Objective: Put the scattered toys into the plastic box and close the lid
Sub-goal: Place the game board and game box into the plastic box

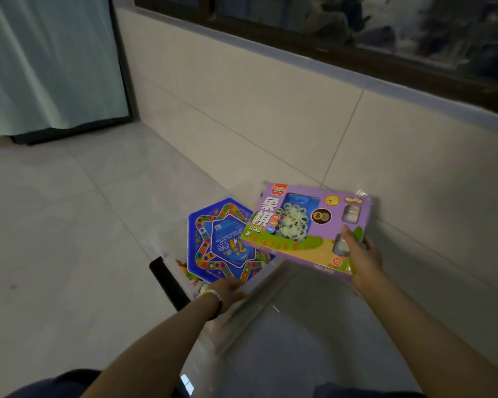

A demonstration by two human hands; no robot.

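Note:
My right hand [362, 255] grips the right end of a purple chess-set box [305, 225], thumb on top, and holds it tilted in the air over the clear plastic box [167, 254]. A blue hexagonal board game [224, 242] lies inside the plastic box, with an orange toy partly showing beneath it. My left hand [227, 291], with a bead bracelet on the wrist, holds the near edge of the box where the clear lid [270, 311] leans out toward me. The left hand's fingers are mostly hidden by the wrist.
A black handle [167, 282] sits on the plastic box's left side. A tiled wall [270, 116] rises right behind the box, with a dark window ledge above. A curtain and dark door frame [55, 67] stand at the far left. Pale floor tiles [55, 225] spread to the left.

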